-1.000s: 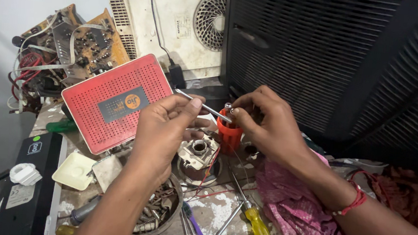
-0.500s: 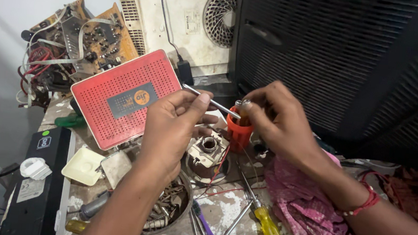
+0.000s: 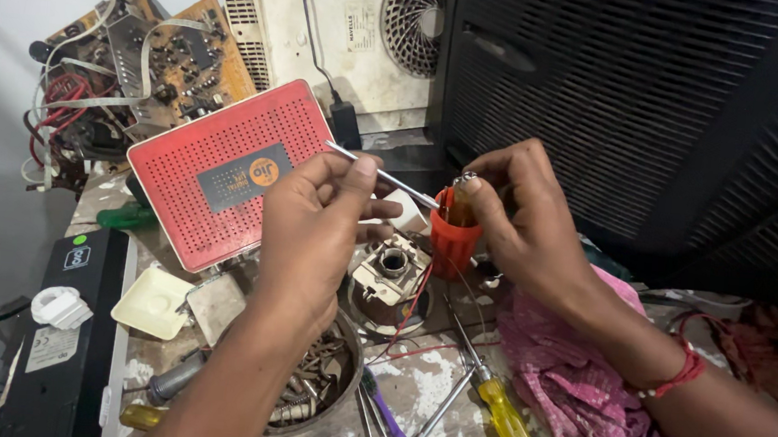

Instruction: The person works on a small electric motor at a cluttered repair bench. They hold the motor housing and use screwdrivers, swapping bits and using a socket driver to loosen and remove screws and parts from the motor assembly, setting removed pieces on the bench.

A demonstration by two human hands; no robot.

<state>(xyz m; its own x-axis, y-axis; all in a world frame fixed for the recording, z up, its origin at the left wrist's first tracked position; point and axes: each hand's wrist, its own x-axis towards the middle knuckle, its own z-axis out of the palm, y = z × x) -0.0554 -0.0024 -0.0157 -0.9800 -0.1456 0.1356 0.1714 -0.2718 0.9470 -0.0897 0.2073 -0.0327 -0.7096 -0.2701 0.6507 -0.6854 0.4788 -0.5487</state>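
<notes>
My left hand (image 3: 319, 227) pinches a thin metal tool (image 3: 383, 175) like a pen, its tip slanting down to the right into a small orange cup (image 3: 452, 237). My right hand (image 3: 519, 215) curls over the cup's far side, and its fingertips pinch a small shiny metal part (image 3: 466, 177) right above the cup's mouth. Just left of the cup lies a small motor part (image 3: 392, 267) with a round centre hole and red wires.
A red perforated box (image 3: 226, 169) leans behind my left hand, before circuit boards (image 3: 156, 61). A pink cloth (image 3: 570, 381), a yellow-handled screwdriver (image 3: 507, 427), a purple-handled tool (image 3: 387, 417), a bowl of metal scraps (image 3: 311, 383) and a black box (image 3: 70, 332) crowd the bench. A large black grille (image 3: 638, 109) stands behind.
Both hands have stayed at the orange cup with only slight shifts. The camera has drifted, so the scene sits a little higher and farther right.
</notes>
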